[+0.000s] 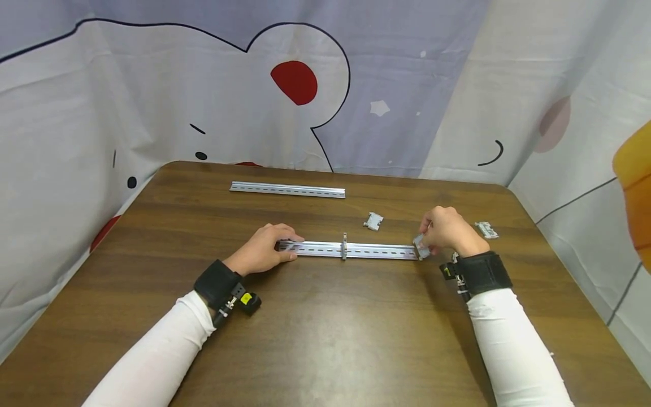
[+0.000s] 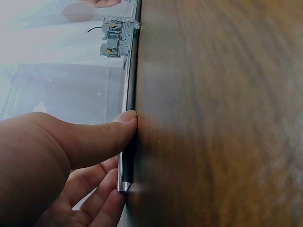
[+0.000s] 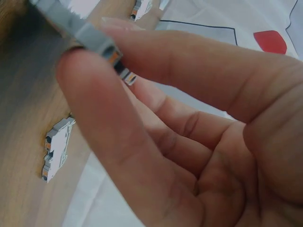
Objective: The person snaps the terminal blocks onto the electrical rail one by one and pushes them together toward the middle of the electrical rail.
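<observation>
A slotted metal DIN rail (image 1: 316, 249) lies lengthwise across the table. My left hand (image 1: 264, 250) grips its left end, thumb (image 2: 106, 135) along the near edge and fingers on the far side. One grey terminal block (image 1: 344, 249) stands upright on the rail near its middle; orange spots show on this mounted block (image 2: 113, 38) in the left wrist view. At the rail's right end, my right hand (image 1: 450, 230) pinches another grey terminal block (image 1: 420, 247) between thumb and fingers. This held block (image 3: 85, 33) is partly covered by fingertips in the right wrist view.
Behind the rail lies a second, shorter-looking DIN rail (image 1: 287, 190). A loose terminal block (image 1: 373, 221) rests flat beyond the gripped rail, and another loose block (image 1: 486, 229) lies right of my right hand. A printed cloth (image 1: 203, 102) hangs behind the wooden table (image 1: 325, 339).
</observation>
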Demonstrator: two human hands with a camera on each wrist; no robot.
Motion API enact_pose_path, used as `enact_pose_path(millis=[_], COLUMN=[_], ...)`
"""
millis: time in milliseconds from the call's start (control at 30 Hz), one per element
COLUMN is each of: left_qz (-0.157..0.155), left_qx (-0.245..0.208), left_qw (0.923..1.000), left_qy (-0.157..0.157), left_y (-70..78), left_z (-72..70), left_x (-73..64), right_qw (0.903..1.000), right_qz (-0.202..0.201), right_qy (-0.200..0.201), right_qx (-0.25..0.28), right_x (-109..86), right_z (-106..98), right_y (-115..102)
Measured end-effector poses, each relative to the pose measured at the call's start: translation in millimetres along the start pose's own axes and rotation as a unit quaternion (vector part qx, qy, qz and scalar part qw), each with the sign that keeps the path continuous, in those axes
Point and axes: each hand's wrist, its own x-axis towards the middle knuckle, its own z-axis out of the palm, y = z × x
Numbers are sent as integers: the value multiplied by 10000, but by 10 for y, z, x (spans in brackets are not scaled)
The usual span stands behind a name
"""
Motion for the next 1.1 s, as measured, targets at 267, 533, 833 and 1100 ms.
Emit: enact_pose_path(millis=[267,533,833,1100], left_qz=[8,-54,40,29], left_qx=[-8,-17,-6,-14], left_qw=[10000,10000,10000,10000], left_qy=[6,-22,-16,-7], left_y=[-9,7,9,-10], left_z=[3,7,18,-5], left_x=[-9,-20,-19,-3], right_qw=[9996,9991,9994,9992], right_qz=[98,85,72,-141], right_qy=[-264,-402,-327,-52], right_qx=[98,-40,-33,-377], right_x=[-22,-54,-32,-10], right_z=[3,23,68,82], right_y=[-81,-139,-153,-168])
